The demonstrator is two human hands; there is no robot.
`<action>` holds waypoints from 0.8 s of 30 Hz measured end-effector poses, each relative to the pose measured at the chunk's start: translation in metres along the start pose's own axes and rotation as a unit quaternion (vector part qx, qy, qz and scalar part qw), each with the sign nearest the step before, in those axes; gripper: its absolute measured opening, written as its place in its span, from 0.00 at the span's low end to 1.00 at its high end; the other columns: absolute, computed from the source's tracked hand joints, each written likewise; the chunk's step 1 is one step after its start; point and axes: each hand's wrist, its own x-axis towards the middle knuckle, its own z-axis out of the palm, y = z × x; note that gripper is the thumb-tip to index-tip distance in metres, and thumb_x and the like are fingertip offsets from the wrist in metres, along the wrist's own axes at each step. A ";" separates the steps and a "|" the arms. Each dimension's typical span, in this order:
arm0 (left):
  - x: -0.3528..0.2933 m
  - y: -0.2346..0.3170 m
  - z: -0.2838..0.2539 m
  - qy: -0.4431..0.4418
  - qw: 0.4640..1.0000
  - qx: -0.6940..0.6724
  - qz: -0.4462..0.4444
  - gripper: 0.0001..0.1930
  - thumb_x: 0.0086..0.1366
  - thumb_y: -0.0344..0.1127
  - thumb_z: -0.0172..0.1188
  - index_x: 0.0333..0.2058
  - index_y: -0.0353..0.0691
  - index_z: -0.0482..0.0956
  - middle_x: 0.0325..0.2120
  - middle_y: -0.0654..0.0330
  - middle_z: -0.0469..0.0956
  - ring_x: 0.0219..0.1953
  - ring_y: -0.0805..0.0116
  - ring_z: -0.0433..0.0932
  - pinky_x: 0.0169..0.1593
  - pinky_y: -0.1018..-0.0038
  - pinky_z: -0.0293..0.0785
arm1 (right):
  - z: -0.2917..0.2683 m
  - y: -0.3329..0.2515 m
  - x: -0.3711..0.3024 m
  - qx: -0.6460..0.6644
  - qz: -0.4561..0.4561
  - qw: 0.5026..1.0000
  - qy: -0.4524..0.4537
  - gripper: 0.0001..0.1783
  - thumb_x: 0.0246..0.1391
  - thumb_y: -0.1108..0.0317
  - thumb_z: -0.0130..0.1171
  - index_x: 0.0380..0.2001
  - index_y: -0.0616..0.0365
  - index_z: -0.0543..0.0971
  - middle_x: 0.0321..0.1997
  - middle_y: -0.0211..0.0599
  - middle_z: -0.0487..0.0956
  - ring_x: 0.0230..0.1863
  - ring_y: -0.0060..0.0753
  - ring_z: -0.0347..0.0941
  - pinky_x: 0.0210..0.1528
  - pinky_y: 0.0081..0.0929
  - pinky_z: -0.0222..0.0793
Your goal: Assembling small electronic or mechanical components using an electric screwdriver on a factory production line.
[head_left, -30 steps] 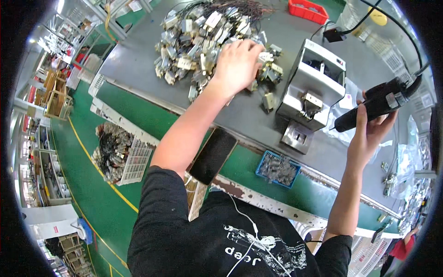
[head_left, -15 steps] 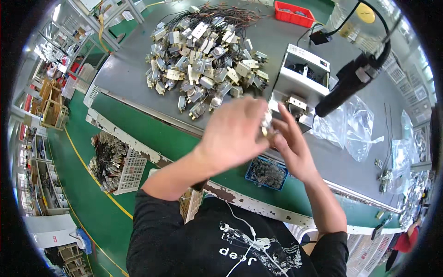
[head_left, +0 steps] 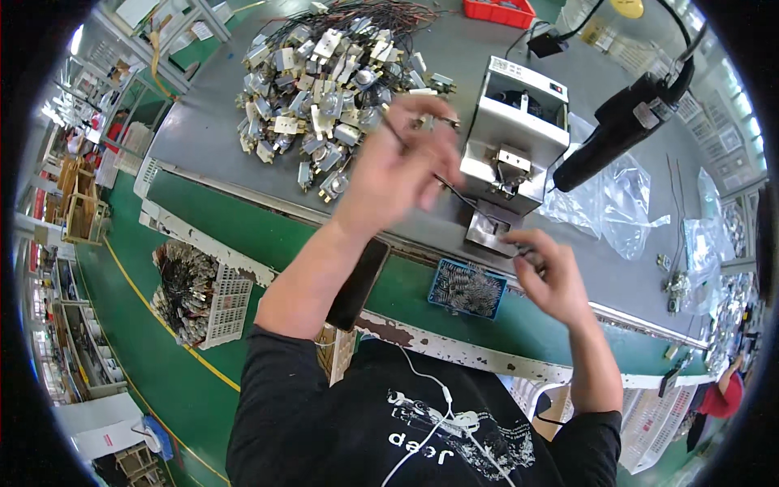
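Note:
Smeared by motion, my left hand (head_left: 406, 162) is closed around a small metal part (head_left: 426, 123) with a dark wire (head_left: 456, 191), between the pile of wired metal parts (head_left: 324, 97) and the bench machine (head_left: 519, 114). The wire runs from my fingers toward the machine's front. My right hand (head_left: 556, 280) is pinched beside the metal block (head_left: 489, 231) at the machine's foot. A small dark thing shows between its fingertips, too small to name. Below the block sits a blue tray (head_left: 468, 289) full of small metal pieces.
A black tool (head_left: 613, 142) hangs right of the machine, with clear plastic bags (head_left: 608, 203) under it. At the far edge stands a red bin (head_left: 501, 11). A dark flat object (head_left: 359, 284) lies below my left forearm. A white crate (head_left: 230, 304) holds more wired parts.
My hands, together in front of the machine before, have come apart. The left moved up and left, the right down and right. The metal block and dark flat object now show.

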 end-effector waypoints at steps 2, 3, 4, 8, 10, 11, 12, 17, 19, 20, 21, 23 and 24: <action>-0.001 0.000 -0.035 0.130 0.989 -0.051 0.050 0.11 0.75 0.36 0.51 0.51 0.41 0.67 0.25 0.61 0.76 0.17 0.80 0.64 0.22 0.84 0.61 | -0.013 0.012 -0.004 -0.078 0.013 0.997 0.018 0.15 0.53 0.80 0.54 0.44 0.62 0.80 0.23 0.32 0.73 0.22 0.17 0.65 0.26 0.20 0.62; 0.002 0.000 -0.057 0.196 0.974 -0.090 0.069 0.09 0.75 0.34 0.50 0.51 0.41 0.67 0.23 0.62 0.74 0.16 0.79 0.63 0.22 0.83 0.61 | -0.021 0.016 -0.007 -0.077 0.015 0.997 0.018 0.15 0.53 0.80 0.54 0.44 0.62 0.80 0.23 0.32 0.73 0.22 0.17 0.65 0.26 0.20 0.62; 0.003 -0.001 -0.071 0.263 0.952 -0.127 0.088 0.08 0.75 0.33 0.49 0.50 0.42 0.67 0.21 0.64 0.72 0.16 0.79 0.62 0.22 0.81 0.61 | -0.031 0.018 -0.010 -0.086 0.094 0.992 -0.009 0.15 0.51 0.80 0.54 0.42 0.61 0.81 0.23 0.33 0.74 0.22 0.18 0.65 0.26 0.21 0.63; -0.008 -0.014 -0.082 0.295 0.951 -0.093 0.000 0.08 0.77 0.36 0.46 0.50 0.43 0.68 0.22 0.65 0.72 0.16 0.79 0.61 0.22 0.79 0.61 | -0.037 0.042 -0.013 -0.235 -0.026 0.969 0.066 0.15 0.47 0.81 0.54 0.40 0.61 0.81 0.25 0.36 0.74 0.20 0.18 0.64 0.25 0.22 0.63; -0.021 -0.012 -0.102 0.166 0.978 -0.127 0.004 0.11 0.78 0.40 0.44 0.50 0.43 0.68 0.20 0.66 0.70 0.15 0.78 0.62 0.23 0.79 0.62 | -0.041 0.039 -0.010 -0.228 -0.009 0.972 0.060 0.15 0.46 0.82 0.54 0.38 0.62 0.81 0.27 0.37 0.76 0.21 0.21 0.66 0.25 0.22 0.63; -0.019 -0.013 -0.107 0.167 0.979 -0.112 0.014 0.14 0.77 0.43 0.44 0.53 0.43 0.68 0.22 0.64 0.76 0.16 0.77 0.68 0.22 0.80 0.62 | -0.041 0.037 -0.008 -0.184 0.003 0.982 0.039 0.14 0.46 0.82 0.54 0.38 0.63 0.81 0.28 0.38 0.77 0.21 0.22 0.66 0.25 0.23 0.64; -0.025 -0.012 -0.107 0.168 0.979 -0.111 0.009 0.14 0.77 0.43 0.44 0.53 0.43 0.68 0.22 0.64 0.76 0.16 0.77 0.68 0.22 0.80 0.62 | -0.044 0.034 -0.007 -0.140 0.014 0.990 0.018 0.14 0.46 0.83 0.54 0.38 0.63 0.81 0.29 0.38 0.79 0.21 0.24 0.67 0.25 0.24 0.64; -0.055 0.012 -0.039 0.092 0.899 0.428 -0.008 0.09 0.66 0.35 0.62 0.41 0.39 0.84 0.39 0.57 0.83 0.26 0.71 0.80 0.29 0.77 0.72 | -0.046 0.018 -0.002 -0.095 0.046 0.993 -0.047 0.16 0.46 0.76 0.70 0.40 0.61 0.80 0.35 0.37 0.82 0.36 0.31 0.77 0.42 0.25 0.71; -0.042 0.026 -0.006 -0.046 0.760 0.604 0.234 0.21 0.50 0.33 0.72 0.46 0.46 0.83 0.40 0.63 0.82 0.41 0.62 0.79 0.47 0.67 0.73 | -0.037 0.009 0.003 -0.091 0.039 0.994 -0.056 0.15 0.46 0.76 0.69 0.40 0.61 0.80 0.36 0.36 0.82 0.37 0.31 0.77 0.43 0.26 0.71; -0.034 0.020 0.014 -0.055 0.769 0.587 0.247 0.22 0.49 0.37 0.73 0.46 0.49 0.83 0.38 0.66 0.81 0.43 0.63 0.78 0.51 0.66 0.71 | -0.037 0.008 0.005 -0.085 0.024 0.994 -0.064 0.15 0.47 0.77 0.69 0.40 0.61 0.80 0.37 0.36 0.82 0.37 0.30 0.77 0.44 0.26 0.71; -0.028 0.011 0.021 -0.092 0.775 0.575 0.244 0.21 0.50 0.37 0.72 0.46 0.50 0.83 0.35 0.67 0.80 0.40 0.64 0.78 0.47 0.68 0.72 | -0.039 0.008 0.005 -0.053 0.021 0.994 -0.093 0.17 0.47 0.78 0.67 0.43 0.59 0.80 0.41 0.34 0.81 0.41 0.28 0.76 0.46 0.26 0.70; -0.025 0.000 0.017 -0.130 0.780 0.564 0.237 0.20 0.50 0.38 0.72 0.45 0.50 0.83 0.32 0.67 0.80 0.38 0.64 0.79 0.42 0.69 0.73 | -0.039 0.013 0.008 -0.031 0.005 0.996 -0.082 0.19 0.47 0.79 0.66 0.45 0.58 0.80 0.43 0.34 0.81 0.43 0.28 0.75 0.47 0.26 0.70; -0.026 -0.001 0.009 -0.163 0.771 0.586 0.189 0.19 0.52 0.38 0.71 0.45 0.52 0.83 0.29 0.67 0.78 0.34 0.65 0.78 0.37 0.69 0.73 | -0.038 0.015 0.009 -0.010 -0.012 0.997 -0.070 0.21 0.48 0.80 0.65 0.48 0.57 0.80 0.44 0.33 0.80 0.44 0.27 0.75 0.48 0.26 0.70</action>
